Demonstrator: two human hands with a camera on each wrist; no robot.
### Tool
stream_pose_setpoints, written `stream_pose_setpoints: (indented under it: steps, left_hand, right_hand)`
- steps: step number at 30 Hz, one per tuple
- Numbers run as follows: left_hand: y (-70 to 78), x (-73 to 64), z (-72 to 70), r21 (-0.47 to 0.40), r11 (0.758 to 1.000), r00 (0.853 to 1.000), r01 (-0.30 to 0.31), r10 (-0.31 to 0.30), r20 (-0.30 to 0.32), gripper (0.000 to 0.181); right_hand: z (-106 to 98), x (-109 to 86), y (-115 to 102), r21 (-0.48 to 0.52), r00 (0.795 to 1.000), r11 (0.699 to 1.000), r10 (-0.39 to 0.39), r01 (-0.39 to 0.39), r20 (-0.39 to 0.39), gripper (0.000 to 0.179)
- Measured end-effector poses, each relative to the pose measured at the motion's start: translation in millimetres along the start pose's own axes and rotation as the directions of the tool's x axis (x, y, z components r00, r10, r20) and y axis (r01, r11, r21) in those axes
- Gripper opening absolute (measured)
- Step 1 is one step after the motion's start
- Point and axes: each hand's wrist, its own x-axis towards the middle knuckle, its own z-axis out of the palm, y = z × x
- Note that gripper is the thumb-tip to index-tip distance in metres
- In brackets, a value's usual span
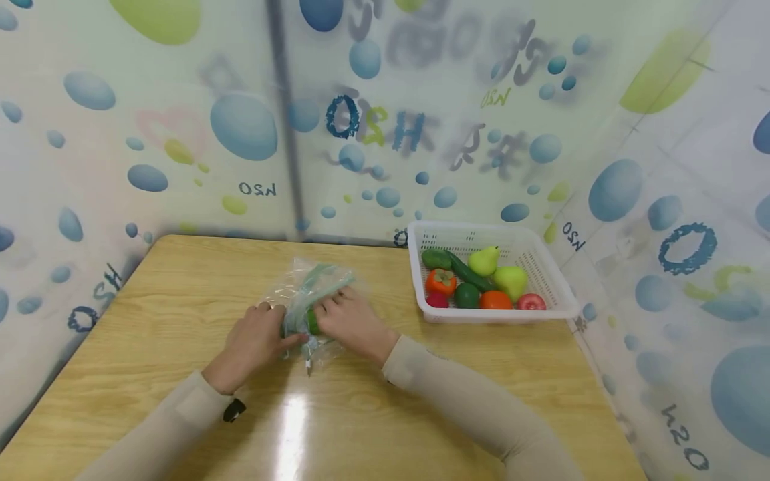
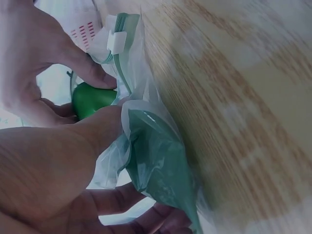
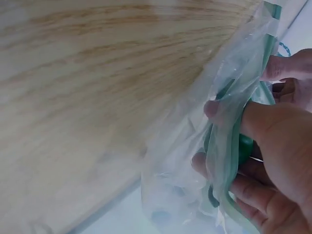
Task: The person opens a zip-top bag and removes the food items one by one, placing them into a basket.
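Note:
A clear zip bag [image 1: 309, 284] with a green seal strip and a white slider [image 2: 117, 43] lies on the table, its mouth parted. My left hand [image 1: 255, 337] grips the bag's near left edge, thumb over the rim and fingers on the other side. My right hand [image 1: 355, 322] holds a glossy green vegetable [image 2: 92, 100] at the bag's mouth. In the right wrist view, two fingertips [image 3: 199, 163] of the right hand show through the plastic, inside the bag. The vegetable is mostly hidden by hands and film, so its exact kind is unclear.
A white plastic basket [image 1: 499, 315] stands at the right back of the wooden table [image 1: 198, 287]. In it lie green pears [image 1: 510, 282], a cucumber [image 1: 469, 272], a persimmon [image 1: 441, 282], an orange fruit [image 1: 496, 300] and several others. Patterned curtains surround the back and sides.

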Motion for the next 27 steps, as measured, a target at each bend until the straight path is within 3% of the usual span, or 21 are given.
stream_pose_setpoints:
  steps: [5,11,27]
  left_hand:
    - [1.4,-1.2,-1.8,-0.001,1.0,1.0,-0.002,0.002,-0.004,0.056]
    - [2.0,-0.7,-2.2,-0.001,1.0,1.0,-0.001,0.001,0.006,0.056]
    - [1.0,-1.2,-2.3,-0.025,1.0,1.0,-0.006,0.005,-0.026,0.059]
  right_hand:
    - [-5,-0.9,0,-0.017,1.0,1.0,-0.015,0.014,-0.018,0.02]
    - [-5,-4.9,4,0.061,1.0,0.998,0.0,-0.001,0.024,0.023]
    - [-13,-13.8,21,0.217,0.997,0.974,0.072,-0.07,-0.001,0.04]
